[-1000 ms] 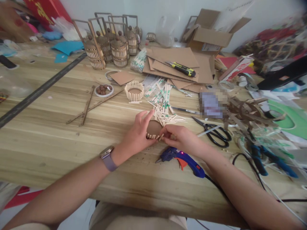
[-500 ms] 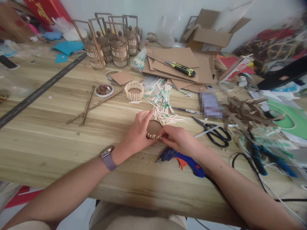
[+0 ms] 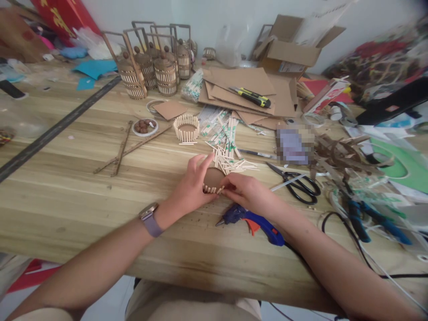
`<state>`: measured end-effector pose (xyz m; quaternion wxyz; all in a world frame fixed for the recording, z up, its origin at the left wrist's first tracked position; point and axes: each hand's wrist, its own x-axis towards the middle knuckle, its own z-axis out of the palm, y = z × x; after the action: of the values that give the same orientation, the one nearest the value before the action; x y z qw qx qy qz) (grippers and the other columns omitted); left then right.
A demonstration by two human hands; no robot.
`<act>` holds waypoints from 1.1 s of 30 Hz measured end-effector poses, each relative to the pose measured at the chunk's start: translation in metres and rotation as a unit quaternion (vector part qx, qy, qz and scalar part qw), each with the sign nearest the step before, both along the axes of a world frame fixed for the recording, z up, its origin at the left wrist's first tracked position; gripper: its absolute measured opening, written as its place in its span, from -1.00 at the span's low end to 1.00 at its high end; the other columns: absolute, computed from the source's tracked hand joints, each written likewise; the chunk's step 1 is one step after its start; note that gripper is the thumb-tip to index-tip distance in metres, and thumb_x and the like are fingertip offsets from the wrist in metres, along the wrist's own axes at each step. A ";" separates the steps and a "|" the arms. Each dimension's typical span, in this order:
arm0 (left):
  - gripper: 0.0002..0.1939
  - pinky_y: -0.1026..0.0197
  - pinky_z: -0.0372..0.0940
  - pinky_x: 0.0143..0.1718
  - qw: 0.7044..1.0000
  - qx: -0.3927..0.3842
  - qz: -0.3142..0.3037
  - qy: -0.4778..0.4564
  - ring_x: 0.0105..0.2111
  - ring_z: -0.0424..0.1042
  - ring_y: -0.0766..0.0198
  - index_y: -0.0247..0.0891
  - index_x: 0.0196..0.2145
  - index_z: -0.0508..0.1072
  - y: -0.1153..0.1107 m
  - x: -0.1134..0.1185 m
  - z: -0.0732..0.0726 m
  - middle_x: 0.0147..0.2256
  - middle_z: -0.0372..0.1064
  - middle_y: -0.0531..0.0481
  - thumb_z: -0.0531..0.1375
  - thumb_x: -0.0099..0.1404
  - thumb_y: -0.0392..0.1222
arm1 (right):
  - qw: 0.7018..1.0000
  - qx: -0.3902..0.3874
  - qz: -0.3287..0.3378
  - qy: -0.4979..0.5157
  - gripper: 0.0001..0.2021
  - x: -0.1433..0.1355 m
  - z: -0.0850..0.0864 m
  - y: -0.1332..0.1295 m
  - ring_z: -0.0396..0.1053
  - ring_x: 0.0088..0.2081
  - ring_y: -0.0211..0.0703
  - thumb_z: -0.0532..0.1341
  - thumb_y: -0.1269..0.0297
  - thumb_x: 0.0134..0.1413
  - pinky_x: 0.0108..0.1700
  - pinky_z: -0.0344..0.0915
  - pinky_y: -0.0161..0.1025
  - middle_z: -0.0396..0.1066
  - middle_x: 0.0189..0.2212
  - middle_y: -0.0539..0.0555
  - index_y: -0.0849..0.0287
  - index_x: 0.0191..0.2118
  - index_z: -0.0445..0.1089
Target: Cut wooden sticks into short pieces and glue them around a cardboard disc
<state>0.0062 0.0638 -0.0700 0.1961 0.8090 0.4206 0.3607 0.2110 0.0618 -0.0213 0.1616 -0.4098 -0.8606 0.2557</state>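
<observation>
My left hand (image 3: 185,189) curves around a round cardboard base (image 3: 213,176), thumb at the near edge and forefinger at the far one. Short wooden sticks stand along the near part of its rim. At the rim's right side my right hand (image 3: 245,189) pinches a short stick (image 3: 220,189), its fingertips partly hiding it. Loose cut sticks (image 3: 232,162) lie just beyond both hands. Below my right hand rests a blue hot glue gun (image 3: 264,224), nozzle pointing left. A similar round base ringed with upright sticks (image 3: 186,129) stands farther back.
Black scissors (image 3: 301,185) and blue-handled pliers (image 3: 359,218) lie to the right. A bowl of brown beads (image 3: 144,126) and thin wooden strips (image 3: 122,149) are at left. Behind stand lidded stick baskets (image 3: 165,76), cardboard sheets (image 3: 234,80) and a utility knife (image 3: 254,98).
Both hands keep the same hold on the base and stick. The whole view has shifted very slightly; nothing else visibly differs.
</observation>
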 end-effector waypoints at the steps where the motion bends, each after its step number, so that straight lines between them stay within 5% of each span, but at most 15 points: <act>1: 0.24 -0.28 0.14 0.23 1.000 0.000 -0.006 0.001 0.29 -0.02 -0.22 -0.03 0.37 -0.24 0.001 -0.001 0.001 0.24 -0.12 -0.30 0.49 -0.03 -0.22 | 1.000 0.007 -0.001 -0.002 -0.92 0.001 0.003 0.000 0.37 -0.40 -0.20 0.20 0.39 0.13 -0.35 0.26 -0.31 0.44 -0.39 0.04 0.18 -0.22 0.38; 5: 0.29 -0.31 0.06 0.27 1.000 0.002 -0.031 0.004 0.32 -0.09 -0.23 0.01 0.37 -0.26 0.004 -0.009 0.005 0.27 -0.16 -0.29 0.50 -0.07 -0.26 | 0.999 0.042 -0.029 -0.012 -0.79 0.012 0.023 -0.003 0.37 -0.41 -0.19 0.22 0.32 0.13 -0.36 0.27 -0.30 0.42 -0.39 0.04 0.20 -0.10 0.39; 7: 0.33 -0.33 0.05 0.27 1.000 -0.009 -0.025 -0.007 0.33 -0.09 -0.24 0.04 0.37 -0.30 0.004 -0.012 0.006 0.29 -0.21 -0.28 0.51 -0.09 -0.27 | 0.997 0.046 -0.051 -0.036 -0.90 0.021 0.036 -0.009 0.35 -0.44 -0.21 0.19 0.28 0.17 -0.39 0.24 -0.31 0.40 -0.45 0.01 0.17 -0.24 0.40; 10: 0.43 -0.34 0.15 0.21 0.999 -0.032 0.010 -0.028 0.29 0.01 -0.27 0.06 0.37 -0.35 0.001 -0.012 0.004 0.30 -0.25 -0.30 0.56 -0.18 -0.18 | 0.989 0.027 -0.091 -0.113 -0.77 0.035 0.049 -0.026 0.32 -0.51 -0.21 0.15 0.20 0.22 -0.46 0.17 -0.31 0.37 -0.54 0.00 0.13 -0.45 0.33; 16: 0.48 -0.33 0.20 0.17 0.996 0.013 0.091 -0.014 0.27 0.06 -0.30 0.04 0.37 -0.35 -0.012 0.000 0.001 0.27 -0.17 -0.31 0.58 -0.24 -0.19 | 0.954 -0.084 -0.149 -0.247 -0.87 0.053 0.030 -0.068 0.44 -0.47 -0.11 0.26 0.18 0.10 -0.47 0.19 -0.28 0.50 -0.45 0.05 0.12 -0.34 0.40; 22: 0.34 -0.17 0.31 0.11 0.995 0.021 0.100 0.004 0.22 0.16 -0.18 0.01 0.37 -0.37 -0.016 0.007 0.005 0.26 -0.13 -0.31 0.49 -0.06 -0.31 | 0.966 -0.045 -0.175 -0.186 -0.90 0.060 -0.002 -0.086 0.50 -0.39 -0.05 0.24 0.24 0.08 -0.38 0.29 -0.23 0.53 -0.37 0.08 0.11 -0.27 0.39; 33: 0.27 -0.09 0.36 0.05 0.997 -0.013 0.075 -0.004 0.16 0.25 -0.10 -0.03 0.37 -0.28 -0.011 0.000 0.002 0.27 -0.09 -0.29 0.48 -0.04 -0.27 | 0.969 0.011 -0.247 0.010 -0.77 0.058 0.043 -0.090 0.41 -0.50 -0.09 0.23 -0.02 0.07 -0.55 0.27 -0.22 0.45 -0.48 0.04 0.02 -0.34 0.31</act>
<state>0.0066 0.0532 -0.0684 0.1803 0.7712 0.4839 0.3721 0.2695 -0.0283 0.0216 0.2326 -0.6052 -0.7339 0.2026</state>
